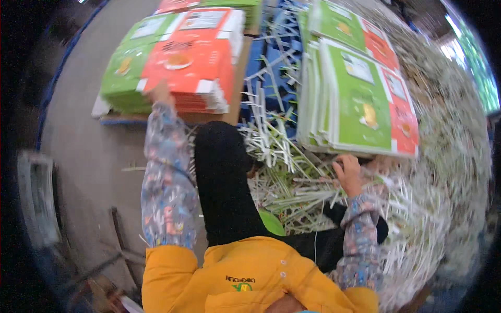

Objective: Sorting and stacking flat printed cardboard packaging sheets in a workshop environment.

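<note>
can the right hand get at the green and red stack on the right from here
Probably yes: the right hand is at the near edge of the right-hand stack, with nothing visible blocking it. Loose paper strips lie around but don't seem in the way.

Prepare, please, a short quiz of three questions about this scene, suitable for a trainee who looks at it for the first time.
1. True or false: the left hand is at the near side of the front left stack of printed pieces.
2. Open question: what lies scattered in the gap between the front left stack and the front right stack?
3. Fill in the blanks: the top piece of the front right stack is printed mainly in ___ and ___.

Key:
1. True.
2. Thin strips, many of them white.
3. Green; orange-red.
</note>
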`<action>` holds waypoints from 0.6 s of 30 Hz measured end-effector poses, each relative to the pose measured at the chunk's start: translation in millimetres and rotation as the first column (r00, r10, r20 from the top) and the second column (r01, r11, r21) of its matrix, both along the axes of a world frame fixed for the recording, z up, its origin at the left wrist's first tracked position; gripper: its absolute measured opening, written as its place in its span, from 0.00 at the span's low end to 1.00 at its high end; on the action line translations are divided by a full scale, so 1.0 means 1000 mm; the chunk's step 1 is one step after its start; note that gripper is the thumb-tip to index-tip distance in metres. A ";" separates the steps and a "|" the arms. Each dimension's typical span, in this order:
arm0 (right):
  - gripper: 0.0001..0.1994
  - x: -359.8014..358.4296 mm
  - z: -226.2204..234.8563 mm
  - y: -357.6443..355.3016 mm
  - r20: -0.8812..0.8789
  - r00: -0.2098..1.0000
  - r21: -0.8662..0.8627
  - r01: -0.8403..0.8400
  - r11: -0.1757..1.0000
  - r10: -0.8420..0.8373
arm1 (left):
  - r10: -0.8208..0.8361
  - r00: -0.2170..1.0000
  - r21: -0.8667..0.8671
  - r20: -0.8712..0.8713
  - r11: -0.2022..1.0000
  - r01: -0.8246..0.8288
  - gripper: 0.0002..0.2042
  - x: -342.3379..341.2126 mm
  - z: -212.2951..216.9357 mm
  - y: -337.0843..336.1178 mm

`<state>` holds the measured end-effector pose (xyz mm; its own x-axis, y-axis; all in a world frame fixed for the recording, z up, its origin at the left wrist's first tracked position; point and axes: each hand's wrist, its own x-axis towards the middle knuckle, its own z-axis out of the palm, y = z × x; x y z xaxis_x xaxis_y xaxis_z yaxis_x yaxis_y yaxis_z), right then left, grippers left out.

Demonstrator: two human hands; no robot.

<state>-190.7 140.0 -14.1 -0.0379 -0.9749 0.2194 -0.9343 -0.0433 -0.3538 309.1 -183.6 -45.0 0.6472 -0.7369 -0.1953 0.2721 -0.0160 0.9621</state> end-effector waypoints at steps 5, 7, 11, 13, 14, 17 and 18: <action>0.07 -0.036 -0.029 0.007 0.560 0.787 0.135 0.223 0.966 -0.260 | -0.373 0.859 -0.062 0.350 0.906 0.419 0.16 -0.118 0.086 0.046; 0.07 -0.039 -0.024 0.001 0.773 0.378 0.404 0.326 0.855 -0.510 | -0.586 0.684 -0.100 0.435 0.723 0.684 0.14 -0.181 0.107 0.065; 0.09 -0.043 -0.040 -0.011 0.895 -0.043 0.432 0.327 0.840 -0.444 | -0.974 0.154 0.099 0.163 0.172 0.980 0.12 -0.304 0.076 0.117; 0.10 -0.045 -0.054 -0.015 0.903 -0.201 0.428 0.382 0.819 -0.379 | -0.999 0.007 0.163 -0.035 0.001 0.987 0.11 -0.343 0.034 0.139; 0.09 -0.046 -0.058 -0.018 0.892 -0.248 0.449 0.396 0.801 -0.377 | -0.995 0.015 0.168 -0.104 -0.003 0.986 0.10 -0.358 0.019 0.150; 0.08 -0.044 -0.059 -0.023 0.884 -0.300 0.460 0.417 0.784 -0.359 | -0.974 0.015 0.131 -0.226 -0.015 0.991 0.10 -0.390 -0.010 0.171; 0.07 -0.041 -0.057 -0.024 0.884 -0.335 0.451 0.425 0.785 -0.326 | -0.973 0.012 0.133 -0.229 -0.019 0.991 0.10 -0.397 -0.014 0.173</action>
<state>-231.3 115.8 -71.5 -0.5862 -0.6373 -0.5001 0.5922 0.0842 -0.8014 -87.4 -11.1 -58.9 -0.6963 -0.5714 -0.4344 -0.1413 -0.4842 0.8635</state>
